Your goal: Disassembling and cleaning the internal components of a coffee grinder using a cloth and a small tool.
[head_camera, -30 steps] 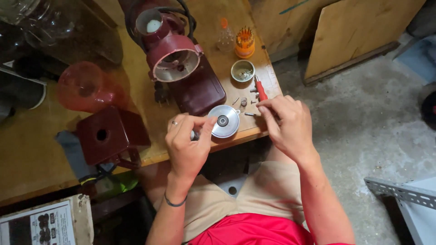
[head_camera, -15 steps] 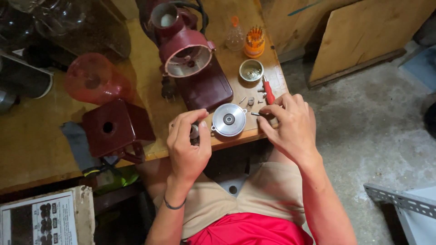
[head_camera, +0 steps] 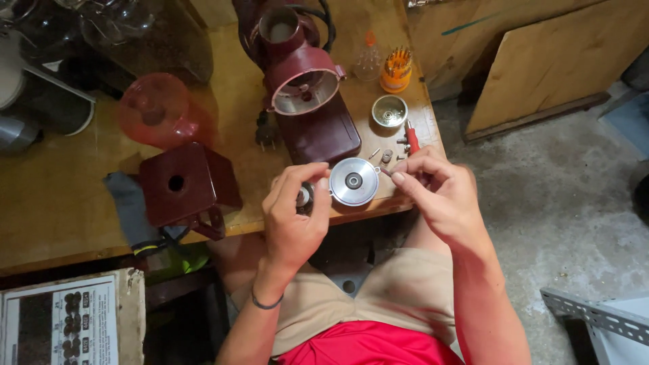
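Observation:
My left hand [head_camera: 295, 215] grips a small dark motor part with a round silver disc [head_camera: 353, 181] on its end, held over the front edge of the wooden bench [head_camera: 61, 203]. My right hand [head_camera: 438, 192] pinches a tiny screw or pin between thumb and forefinger, right beside the disc's rim. A red-handled screwdriver [head_camera: 411, 138] lies on the bench just beyond my right hand, with a few loose screws [head_camera: 387, 156] next to it.
A maroon appliance body [head_camera: 304, 88] with black cord stands behind the disc. A maroon square housing [head_camera: 182, 182] and pink translucent jar [head_camera: 154, 111] lie to the left. A small metal cup [head_camera: 389, 111], an orange bit holder [head_camera: 396, 69] and a clear bottle [head_camera: 368, 59] sit far right. Concrete floor lies right.
Both hands stay close together at the disc with small finger shifts. The view has drifted, so the bench things sit slightly lower and more to the right.

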